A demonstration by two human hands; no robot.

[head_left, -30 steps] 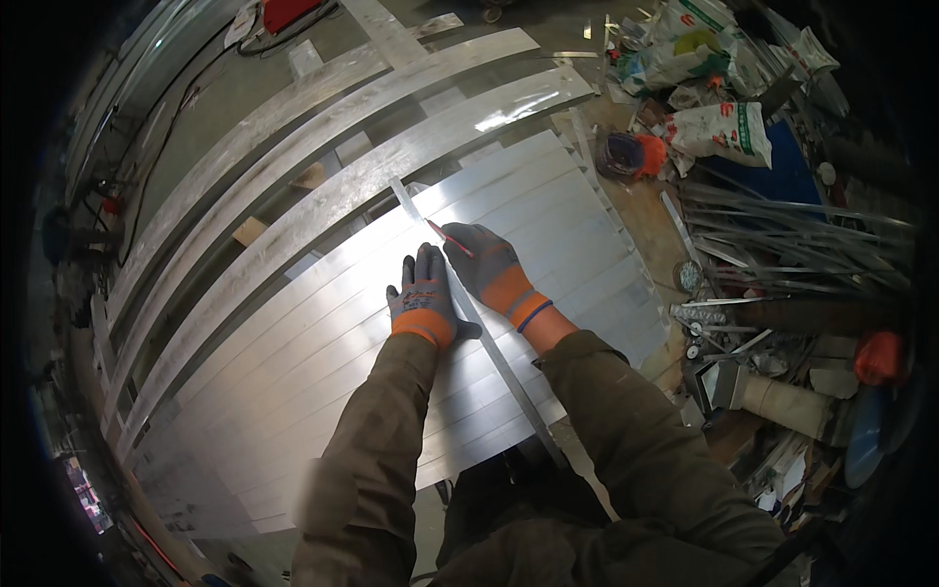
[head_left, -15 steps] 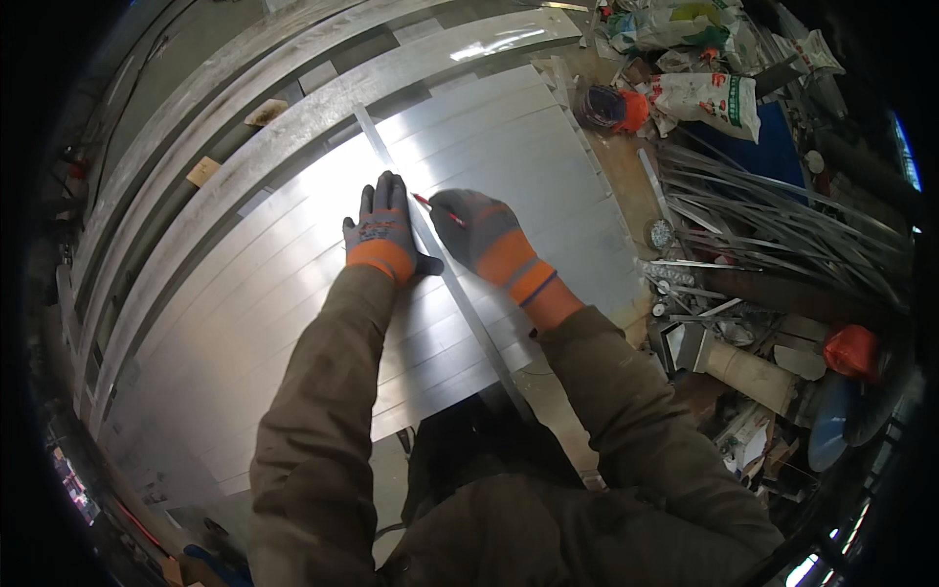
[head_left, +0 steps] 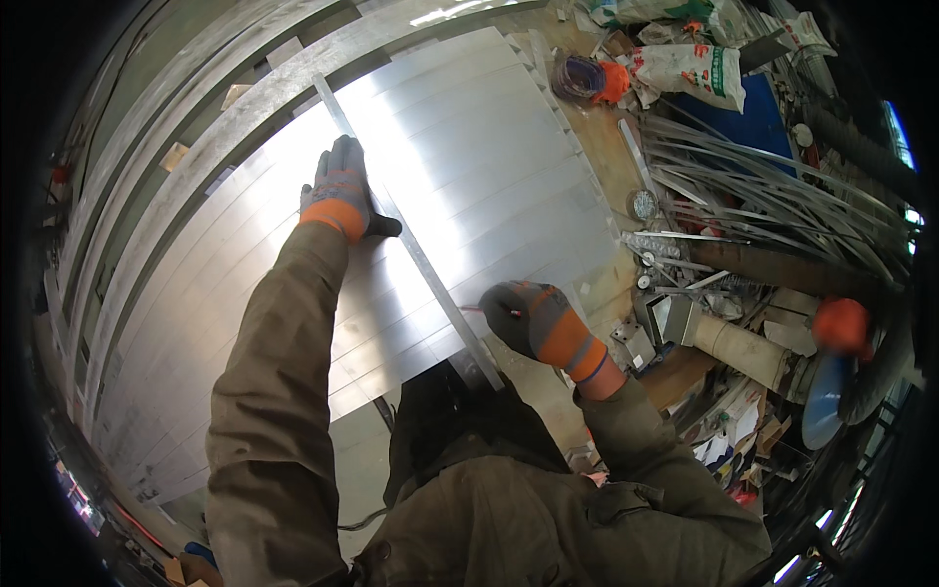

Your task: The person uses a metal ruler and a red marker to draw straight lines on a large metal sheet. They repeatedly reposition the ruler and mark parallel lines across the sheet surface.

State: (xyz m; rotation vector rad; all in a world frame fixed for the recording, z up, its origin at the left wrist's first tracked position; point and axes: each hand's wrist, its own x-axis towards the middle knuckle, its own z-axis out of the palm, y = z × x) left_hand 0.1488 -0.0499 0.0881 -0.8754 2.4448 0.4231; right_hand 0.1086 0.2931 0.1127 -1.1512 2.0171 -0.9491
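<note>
Since half a second ago, the right grip (head_left: 534,318) has travelled from beside the left one down to the near end of the long flat metal strip (head_left: 421,256), while the left grip (head_left: 337,191) keeps its place by the strip's far half. From where I sit, the strip lies slantwise across the seamed aluminium panel (head_left: 509,147), its far end close to the nearest metal beam (head_left: 256,112) and its near end jutting past the panel's edge. I see the left grip laid flat, palm down, thumb spread away from the fingers, nothing clasped; whether the thumb bears on the strip I cannot tell. The right grip is clamped on a thin red pencil (head_left: 472,309), its tip just beside the strip's right edge; whether it touches the metal is too small for me to judge. To do this well, I would keep the left palm's weight steady so the strip cannot pivot, since no hand pins its near end, and hold the pencil at one constant lean, snug to the edge, under light, even pressure.
</note>
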